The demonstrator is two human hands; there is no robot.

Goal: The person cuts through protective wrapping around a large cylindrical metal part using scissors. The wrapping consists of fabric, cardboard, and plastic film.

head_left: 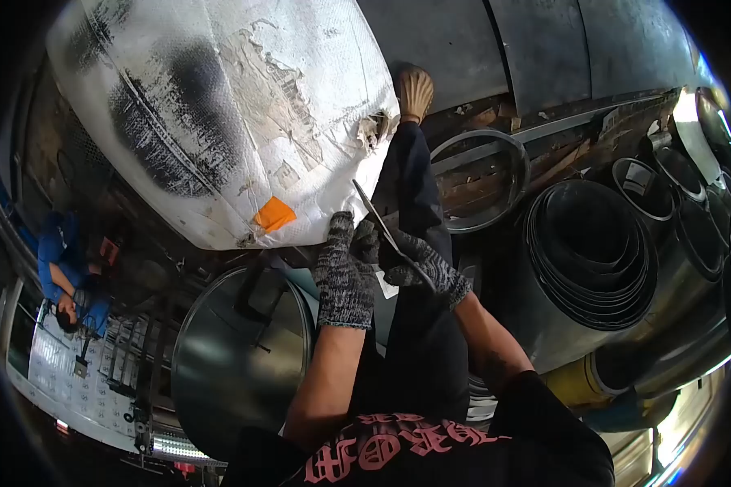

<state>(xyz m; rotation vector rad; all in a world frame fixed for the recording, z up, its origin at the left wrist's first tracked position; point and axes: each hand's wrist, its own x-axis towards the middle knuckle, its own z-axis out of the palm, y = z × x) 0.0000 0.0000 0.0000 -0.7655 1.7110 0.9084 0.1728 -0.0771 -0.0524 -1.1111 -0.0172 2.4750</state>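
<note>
Both my hands wear grey-black knitted gloves. My right hand (428, 265) is closed around a long thin metal blade (371, 209), which slants up and left with its tip in front of a big white woven wrapping (309, 89). My left hand (343, 272) lies at the wrapping's lower edge, its fingers closed on the material there; the exact grip is partly hidden. The wrapping covers a bulky load and has dark smudges, a ragged hole (374, 130) near its right edge and an orange patch (274, 214) low down.
My bare foot (415, 92) rests beside the wrapping's right edge. A metal ring (516, 154) lies right of my leg, with nested rolled sheets (544, 280) beyond. A metal drum (187, 349) stands left. At far left, a person in blue (53, 252) is bent over.
</note>
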